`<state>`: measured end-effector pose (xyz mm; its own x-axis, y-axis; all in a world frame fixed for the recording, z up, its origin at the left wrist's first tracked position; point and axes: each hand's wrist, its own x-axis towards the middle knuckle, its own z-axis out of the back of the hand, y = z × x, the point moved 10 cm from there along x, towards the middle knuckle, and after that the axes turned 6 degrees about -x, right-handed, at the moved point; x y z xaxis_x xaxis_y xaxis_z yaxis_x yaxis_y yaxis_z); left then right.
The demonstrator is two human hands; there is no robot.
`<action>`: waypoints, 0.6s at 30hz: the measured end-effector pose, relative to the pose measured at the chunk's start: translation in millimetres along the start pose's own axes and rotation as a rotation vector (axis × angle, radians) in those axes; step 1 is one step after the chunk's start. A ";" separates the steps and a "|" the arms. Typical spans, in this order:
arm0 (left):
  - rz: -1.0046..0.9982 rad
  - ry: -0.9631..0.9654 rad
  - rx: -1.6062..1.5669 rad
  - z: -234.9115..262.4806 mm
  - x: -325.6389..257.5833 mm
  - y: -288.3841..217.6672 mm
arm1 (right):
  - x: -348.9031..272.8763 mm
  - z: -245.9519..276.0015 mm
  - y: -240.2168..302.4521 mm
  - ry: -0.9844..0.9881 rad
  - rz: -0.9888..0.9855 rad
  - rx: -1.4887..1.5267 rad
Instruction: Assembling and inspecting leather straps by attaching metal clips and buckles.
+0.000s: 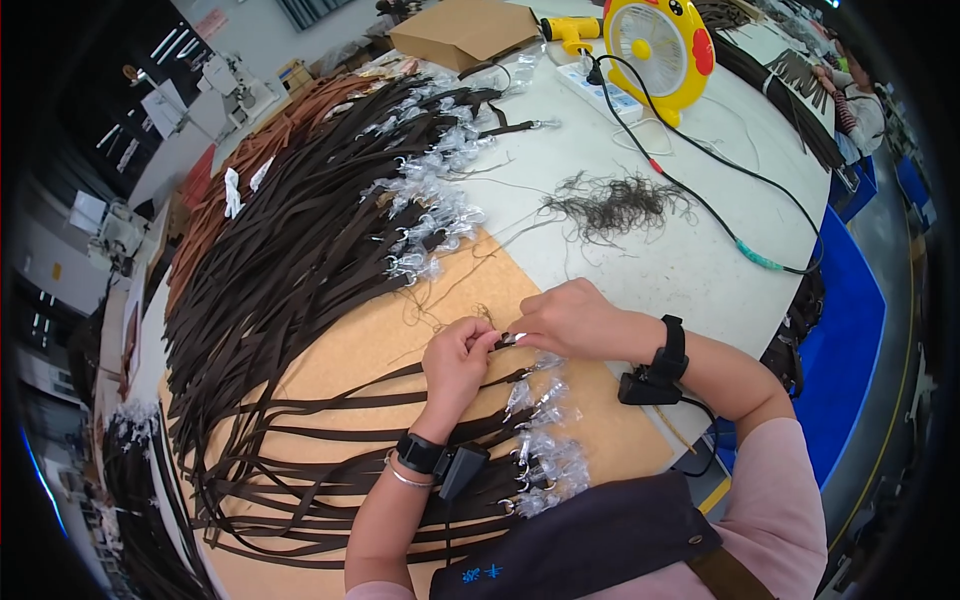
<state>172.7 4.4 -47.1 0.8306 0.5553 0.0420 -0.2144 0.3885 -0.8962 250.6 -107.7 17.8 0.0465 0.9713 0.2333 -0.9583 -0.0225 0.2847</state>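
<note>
My left hand (pixel 458 366) is closed, its thumb and fingers pinching a dark brown strap (pixel 395 374) near its end. Close beside it, my right hand (pixel 575 318) pinches the shiny metal end piece (pixel 508 339) of that same strap; the fingers partly hide it. Several more dark straps (pixel 350 435) lie under and beside my left forearm. Their metal clasps are wrapped in clear plastic (pixel 550 465), bunched in front of my apron. All of this rests on a tan board (pixel 625 425).
A large heap of dark straps (pixel 290 190) fills the left, with brown straps (pixel 250 140) behind. Tangled dark thread (pixel 620 203) lies beyond my hands. Farther back are a yellow fan (pixel 650 50), yellow handheld tool (pixel 572 32), power strip (pixel 600 92), black cable (pixel 710 205) and cardboard box (pixel 465 35).
</note>
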 end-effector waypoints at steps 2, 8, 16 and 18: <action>0.030 0.015 -0.046 1.2 0.1 0.4 | -1.0 -3.1 -1.3 0.019 -0.007 -0.004; 0.036 0.007 -0.281 3.0 -2.1 6.3 | -3.2 -4.4 -15.4 -0.002 -0.126 0.155; 0.027 -0.006 -0.122 0.5 -2.0 2.6 | -1.5 -1.6 -0.8 -0.076 0.035 0.062; 0.013 -0.009 -0.057 0.7 -1.5 -1.5 | -0.4 -1.4 0.5 -0.057 0.035 0.052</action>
<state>171.4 3.5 -45.5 0.8231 0.5669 0.0339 -0.1953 0.3386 -0.9204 249.6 -107.7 16.6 0.0307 0.9546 0.2965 -0.9439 -0.0699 0.3229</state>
